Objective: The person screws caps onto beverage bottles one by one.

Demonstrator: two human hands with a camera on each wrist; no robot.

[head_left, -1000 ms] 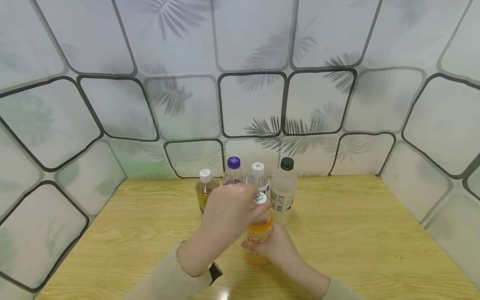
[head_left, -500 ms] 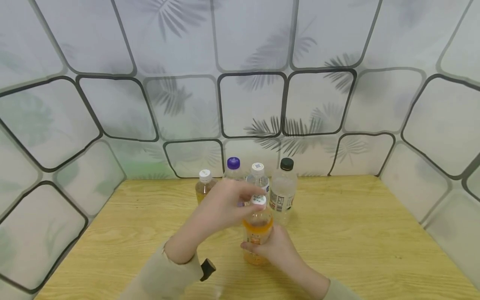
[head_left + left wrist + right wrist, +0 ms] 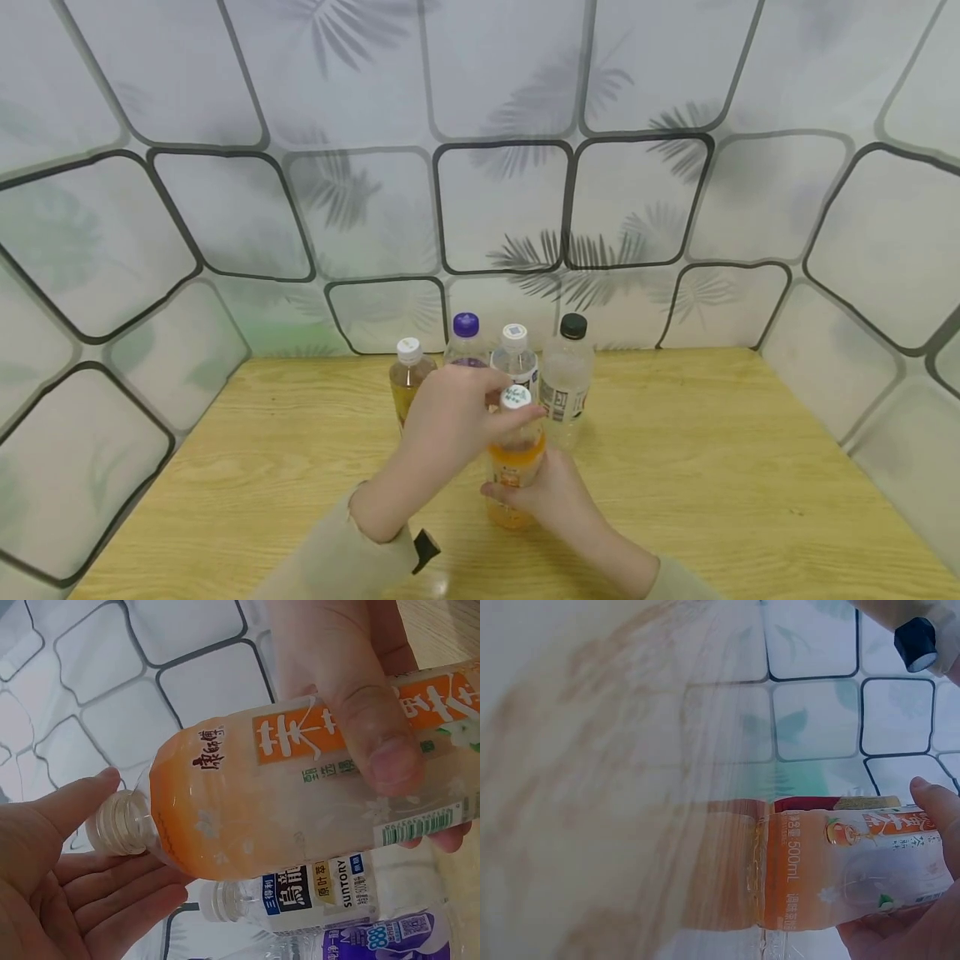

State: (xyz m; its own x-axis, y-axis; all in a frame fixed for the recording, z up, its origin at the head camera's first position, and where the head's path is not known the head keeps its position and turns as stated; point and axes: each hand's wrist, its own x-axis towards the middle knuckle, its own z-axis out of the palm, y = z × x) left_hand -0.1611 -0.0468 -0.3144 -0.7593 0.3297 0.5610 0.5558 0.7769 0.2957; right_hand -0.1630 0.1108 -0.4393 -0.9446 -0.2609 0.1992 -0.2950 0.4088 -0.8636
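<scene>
1. Spreading under everything is the wooden table (image 3: 712, 467), closed in by a white wall covering (image 3: 502, 208) with dark rounded squares and leaf prints.
2. Standing at the back of the table is a row of four bottles: an amber-tea bottle (image 3: 408, 379), a purple-capped bottle (image 3: 466, 337), a white-capped clear bottle (image 3: 515, 354) and a black-capped bottle (image 3: 567, 379), all close together.
3. Upright in front of that row stands the orange drink bottle (image 3: 513, 467), about the middle of the table, its base down near the wood.
4. The right hand (image 3: 551, 496) wraps the bottle's lower body, thumb pressed across the orange label, holding it firmly.
5. The left hand (image 3: 457, 417) sits over the bottle's top, fingers curled at the white cap (image 3: 515, 397). In the left wrist view the bare threaded neck (image 3: 120, 825) shows beside the palm, so whether the cap sits on the neck cannot be told.
</scene>
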